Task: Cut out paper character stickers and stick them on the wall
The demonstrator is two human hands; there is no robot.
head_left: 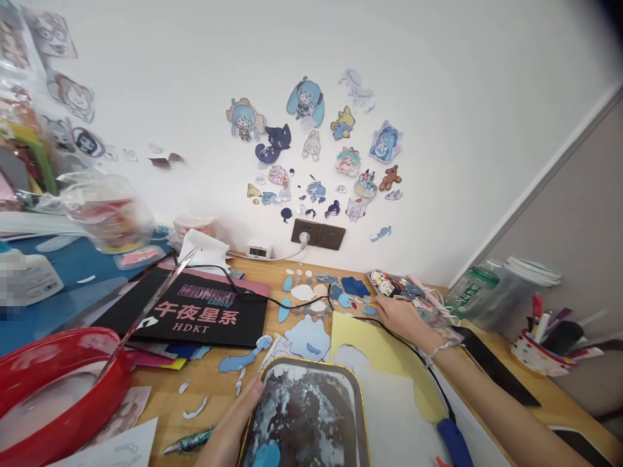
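Note:
My left hand (pixel 236 412) grips the left edge of a dark rectangular tray (pixel 316 365) with a yellow rim, smeared inside with whitish stuff. A light blue piece (pixel 267 455) lies in the tray. My right hand (pixel 396 316) reaches over the table with its fingers stretched out at several blue paper cutouts (pixel 356 286); whether its fingertips touch one is unclear. Between the hands lie a larger pale blue cutout (pixel 307 334) and a yellow sheet (pixel 348 329). A black cable with a blue handle (pixel 455 442) runs past my right forearm.
On the left stand a red bowl (pixel 109 337) with scissors (pixel 146 311) leaning out, and a black folder (pixel 199 314). A pen (pixel 189 441) lies by my left hand. At right are a pen holder (pixel 540 353) and a green can (pixel 474 288). Cutouts cover the wall.

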